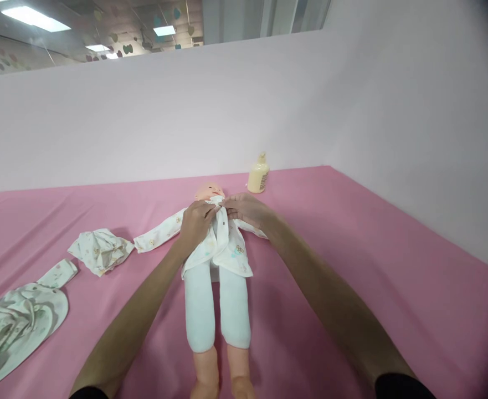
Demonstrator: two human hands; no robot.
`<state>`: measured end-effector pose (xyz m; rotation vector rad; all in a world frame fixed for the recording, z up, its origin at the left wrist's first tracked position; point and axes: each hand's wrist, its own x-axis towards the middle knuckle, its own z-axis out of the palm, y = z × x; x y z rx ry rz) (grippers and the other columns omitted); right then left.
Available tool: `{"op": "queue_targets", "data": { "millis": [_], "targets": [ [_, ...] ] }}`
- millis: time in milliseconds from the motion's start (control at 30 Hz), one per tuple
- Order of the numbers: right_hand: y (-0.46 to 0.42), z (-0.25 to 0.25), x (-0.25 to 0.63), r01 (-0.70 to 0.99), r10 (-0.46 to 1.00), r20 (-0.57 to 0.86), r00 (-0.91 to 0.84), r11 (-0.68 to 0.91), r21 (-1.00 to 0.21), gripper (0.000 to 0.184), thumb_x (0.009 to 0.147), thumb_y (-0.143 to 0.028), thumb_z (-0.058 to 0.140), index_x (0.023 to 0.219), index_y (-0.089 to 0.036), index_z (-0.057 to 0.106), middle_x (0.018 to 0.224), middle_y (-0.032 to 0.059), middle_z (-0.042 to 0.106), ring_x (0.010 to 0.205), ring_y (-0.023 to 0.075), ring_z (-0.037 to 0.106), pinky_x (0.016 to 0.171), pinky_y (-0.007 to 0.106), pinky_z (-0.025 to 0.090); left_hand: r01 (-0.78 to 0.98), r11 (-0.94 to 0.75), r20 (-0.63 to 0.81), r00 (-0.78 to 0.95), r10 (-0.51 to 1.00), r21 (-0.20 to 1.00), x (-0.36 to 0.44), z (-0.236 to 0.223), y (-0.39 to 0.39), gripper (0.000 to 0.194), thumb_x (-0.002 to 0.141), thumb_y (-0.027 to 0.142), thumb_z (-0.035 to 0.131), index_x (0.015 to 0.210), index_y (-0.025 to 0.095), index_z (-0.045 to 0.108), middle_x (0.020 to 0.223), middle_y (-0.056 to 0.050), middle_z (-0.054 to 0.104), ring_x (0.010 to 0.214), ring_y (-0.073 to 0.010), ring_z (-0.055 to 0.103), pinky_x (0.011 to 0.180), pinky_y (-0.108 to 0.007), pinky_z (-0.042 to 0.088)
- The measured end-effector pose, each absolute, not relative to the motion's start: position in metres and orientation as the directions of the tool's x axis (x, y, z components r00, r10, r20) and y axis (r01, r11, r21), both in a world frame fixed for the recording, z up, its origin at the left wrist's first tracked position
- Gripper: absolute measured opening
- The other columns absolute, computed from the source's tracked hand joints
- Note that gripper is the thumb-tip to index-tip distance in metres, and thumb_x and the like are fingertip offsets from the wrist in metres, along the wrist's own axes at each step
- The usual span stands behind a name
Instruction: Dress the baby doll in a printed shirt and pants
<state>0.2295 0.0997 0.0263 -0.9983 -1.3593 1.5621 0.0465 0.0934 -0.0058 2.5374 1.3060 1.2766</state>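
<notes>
A baby doll lies on its back with its head toward the wall and its feet toward me. It wears a white patterned baby jacket and white leggings. The jacket's front hangs apart lower down, where a dark snap shows on the edge. At the neck, my left hand pinches one side of the jacket's front edge. My right hand pinches the other side close beside it, fingertips almost meeting. The small spot between the fingertips is partly hidden.
A pale yellow pump bottle stands behind the doll by the white wall. On the left of the pink sheet lie a crumpled patterned cloth and a patterned baby garment. Another wall rises on the right.
</notes>
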Motion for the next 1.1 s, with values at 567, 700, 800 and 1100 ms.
{"op": "queue_targets", "data": {
  "millis": [567, 700, 800, 1100],
  "targets": [
    [0.101, 0.024, 0.228, -0.07, 0.935, -0.032, -0.352, -0.06, -0.996, 0.014, 0.085, -0.019, 0.07, 0.073, -0.013, 0.068, 0.076, 0.0088, 0.071, 0.067, 0.0139, 0.064, 0.069, 0.026, 0.057, 0.793, -0.6, 0.663, 0.394, 0.636, 0.104, 0.05, -0.005, 0.088, 0.027, 0.1, 0.024, 0.046, 0.092, 0.018, 0.071, 0.083, -0.006, 0.066, 0.084, -0.0192, 0.059, 0.074, -0.031, 0.045],
    [0.101, 0.024, 0.228, -0.072, 0.942, -0.05, -0.331, -0.078, -0.994, 0.016, 0.086, -0.017, 0.069, 0.07, -0.013, 0.067, 0.071, 0.0076, 0.069, 0.063, 0.0129, 0.063, 0.066, 0.025, 0.056, 0.788, -0.605, 0.583, 0.442, 0.681, 0.109, 0.051, 0.001, 0.085, 0.023, 0.097, 0.021, 0.049, 0.097, 0.018, 0.072, 0.089, -0.006, 0.067, 0.088, -0.02, 0.06, 0.076, -0.031, 0.047],
    [0.101, 0.024, 0.228, -0.072, 0.942, -0.057, -0.331, -0.085, -0.994, 0.017, 0.084, -0.018, 0.071, 0.068, -0.014, 0.066, 0.069, 0.0067, 0.068, 0.063, 0.0132, 0.063, 0.066, 0.026, 0.056, 0.798, -0.588, 0.531, 0.445, 0.721, 0.13, 0.051, 0.006, 0.083, 0.022, 0.095, 0.02, 0.051, 0.097, 0.019, 0.073, 0.091, -0.006, 0.069, 0.088, -0.0203, 0.061, 0.076, -0.031, 0.047],
    [0.101, 0.024, 0.229, -0.081, 0.941, -0.047, -0.335, -0.079, -0.994, 0.017, 0.081, -0.023, 0.075, 0.069, -0.015, 0.067, 0.067, 0.0057, 0.068, 0.063, 0.0129, 0.062, 0.063, 0.024, 0.056, 0.775, -0.6, 0.586, 0.395, 0.707, 0.2, 0.049, 0.001, 0.087, 0.022, 0.095, 0.02, 0.052, 0.106, 0.02, 0.07, 0.103, -0.005, 0.073, 0.098, -0.0218, 0.064, 0.084, -0.034, 0.049]
  ]
}}
